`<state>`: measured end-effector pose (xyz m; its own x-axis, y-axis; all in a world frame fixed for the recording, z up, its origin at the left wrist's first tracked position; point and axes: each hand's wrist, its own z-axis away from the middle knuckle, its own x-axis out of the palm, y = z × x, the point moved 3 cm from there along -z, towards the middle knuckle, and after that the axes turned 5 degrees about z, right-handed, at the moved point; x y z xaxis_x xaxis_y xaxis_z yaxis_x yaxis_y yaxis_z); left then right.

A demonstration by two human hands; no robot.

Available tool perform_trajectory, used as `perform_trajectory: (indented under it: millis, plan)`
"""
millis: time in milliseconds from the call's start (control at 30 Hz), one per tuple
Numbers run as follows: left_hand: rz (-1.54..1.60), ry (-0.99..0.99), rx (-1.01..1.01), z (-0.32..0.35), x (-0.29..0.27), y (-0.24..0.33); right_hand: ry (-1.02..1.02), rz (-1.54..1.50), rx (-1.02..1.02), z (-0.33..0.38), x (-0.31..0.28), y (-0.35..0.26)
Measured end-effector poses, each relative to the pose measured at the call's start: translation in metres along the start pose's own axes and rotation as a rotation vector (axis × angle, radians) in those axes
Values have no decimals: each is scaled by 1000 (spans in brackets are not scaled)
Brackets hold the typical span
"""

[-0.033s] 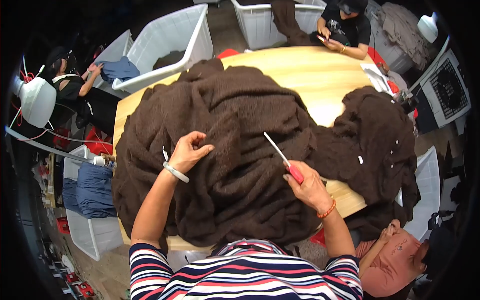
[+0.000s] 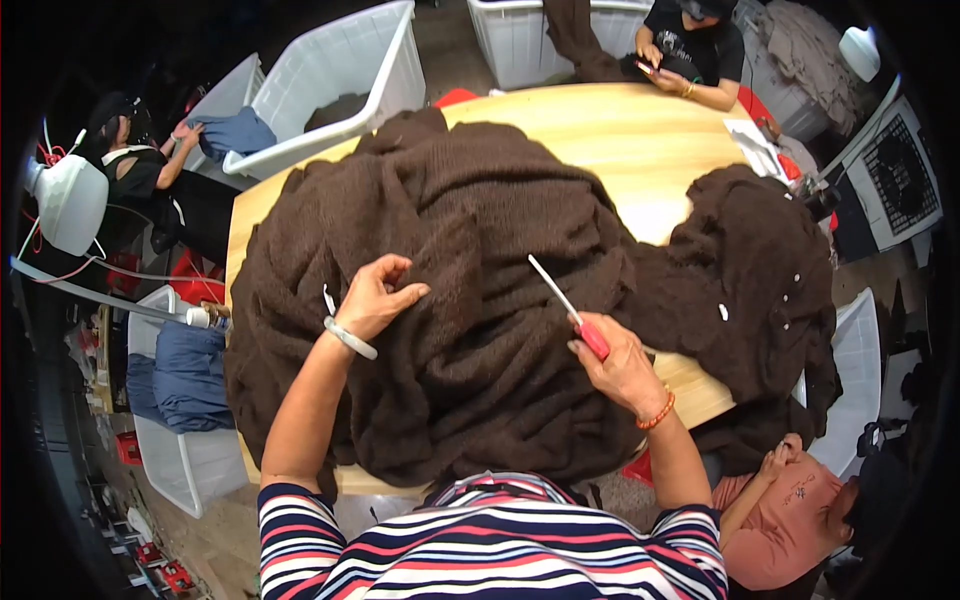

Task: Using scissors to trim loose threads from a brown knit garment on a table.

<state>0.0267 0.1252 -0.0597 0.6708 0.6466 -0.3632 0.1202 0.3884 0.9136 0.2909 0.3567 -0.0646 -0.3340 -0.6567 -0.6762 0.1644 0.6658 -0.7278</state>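
A large heap of dark brown knit fabric (image 2: 500,370) covers most of the table in front of me. My left hand (image 2: 375,295) rests on the heap, left of the middle. Its fingers are curled, and the thumb stands apart from them with a gap showing. My right hand (image 2: 618,365) grips a slim red-handled tool (image 2: 594,338) over the heap's right side. The tool's thin pale shaft points up and left, toward the heap's middle; its exact kind is too small to tell. Near my left wrist a small white tag (image 2: 329,298) shows against the knit.
The wooden table (image 2: 560,115) carries another brown knit pile (image 2: 760,240) at right, with small white bits on it. White bins (image 2: 400,60) stand around the table. Co-workers are at far left, far right and near right. A lamp (image 2: 70,205) stands at left.
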Motion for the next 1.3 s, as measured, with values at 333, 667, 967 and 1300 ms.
perform_trajectory:
  millis: [333, 667, 967, 1300]
  plan:
    - [462, 49, -122, 18, -48, -15, -55, -76, -13, -3, 4, -18]
    - [360, 476, 90, 36, -118, -8, -76, -54, -5, 1, 3, -27]
    - [598, 807, 128, 221, -242, -81, -50, 0, 57, 1, 1, -10]
    - [143, 1328, 63, 326, -275, -214, -59, 176, -11, -14, 39, -6]
